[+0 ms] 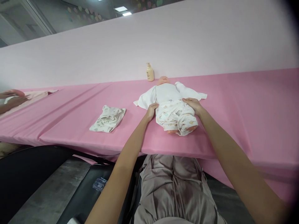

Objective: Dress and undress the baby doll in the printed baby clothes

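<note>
A baby doll (163,80) lies on its back on the pink-covered table, its head toward the wall. It wears a white long-sleeved top (166,92) with the sleeves spread out. White patterned pants (169,115) cover its hips and legs, bunched around the leg on the right, and its feet show at the cuffs. At the left side of the waistband, my left hand (152,111) is closed on the pants' edge. My right hand (195,105) pinches the waistband on the opposite side. Some fingertips are hidden by the fabric.
Folded patterned baby clothes (108,119) lie left of the doll. A yellow pump bottle (149,73) stands against the wall. At far left, another person's hands (15,99) touch a second doll. A black chair (93,174) holding a clear plastic item (100,184) is below the pink tablecloth (235,109).
</note>
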### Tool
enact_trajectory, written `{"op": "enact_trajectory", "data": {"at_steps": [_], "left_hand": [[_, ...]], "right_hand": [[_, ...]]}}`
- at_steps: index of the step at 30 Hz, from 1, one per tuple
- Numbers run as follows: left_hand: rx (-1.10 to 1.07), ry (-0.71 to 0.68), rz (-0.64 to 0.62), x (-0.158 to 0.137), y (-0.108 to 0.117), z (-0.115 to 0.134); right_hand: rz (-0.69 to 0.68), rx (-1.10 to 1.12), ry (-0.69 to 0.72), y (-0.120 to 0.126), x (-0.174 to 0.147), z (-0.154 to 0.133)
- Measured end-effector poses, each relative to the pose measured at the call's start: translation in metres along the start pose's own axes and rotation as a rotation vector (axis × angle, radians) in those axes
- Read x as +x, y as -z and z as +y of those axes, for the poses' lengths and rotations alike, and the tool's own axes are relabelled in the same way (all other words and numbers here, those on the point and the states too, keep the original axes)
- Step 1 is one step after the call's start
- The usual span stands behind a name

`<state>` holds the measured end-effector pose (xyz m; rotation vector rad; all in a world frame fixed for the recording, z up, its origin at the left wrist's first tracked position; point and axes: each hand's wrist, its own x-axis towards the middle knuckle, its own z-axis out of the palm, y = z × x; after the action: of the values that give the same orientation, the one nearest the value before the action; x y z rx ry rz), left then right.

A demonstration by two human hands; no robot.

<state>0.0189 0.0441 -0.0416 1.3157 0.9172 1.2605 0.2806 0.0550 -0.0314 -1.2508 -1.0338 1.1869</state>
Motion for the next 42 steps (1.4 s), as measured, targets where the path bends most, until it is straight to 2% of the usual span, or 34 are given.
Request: {"op": "enact_trajectory", "data": {"at_steps": [7,13,16,19,26,31,35,38,40,42], "left_hand": [[0.247,-0.101,0.040,0.007,0.003,-0.001],[0.460,-0.119,0.050,0.022,0.000,0.012],[0.603,-0.190,0.084,0.029,-0.003,0.017],[0.698,-0.198,0.152,0.033,-0.006,0.018],[0.804,-0.178,0.262,0.047,-0.009,0.025],[0.878,-0.169,0.245,0.072,-0.007,0.031],[0.804,-0.223,0.174,0.090,-0.001,0.029],[0.690,-0.188,0.140,0.095,0.003,0.028],[0.685,-0.151,0.138,0.095,0.004,0.029],[0.748,-0.177,0.152,0.096,0.004,0.028]], "right_hand": [[-0.003,-0.059,0.022,-0.001,0.009,-0.006],[-0.061,-0.127,0.053,-0.003,0.026,-0.008],[-0.021,-0.182,0.091,-0.009,0.034,-0.007],[0.044,-0.243,0.094,-0.018,0.042,-0.007],[0.276,-0.532,0.255,-0.034,0.054,-0.014],[0.337,-0.511,0.245,-0.035,0.069,-0.019],[0.337,-0.423,0.148,-0.033,0.087,-0.019],[0.287,-0.372,0.118,-0.035,0.095,-0.018],[0.240,-0.365,0.164,-0.038,0.097,-0.019],[0.191,-0.425,0.278,-0.042,0.097,-0.021]]}}
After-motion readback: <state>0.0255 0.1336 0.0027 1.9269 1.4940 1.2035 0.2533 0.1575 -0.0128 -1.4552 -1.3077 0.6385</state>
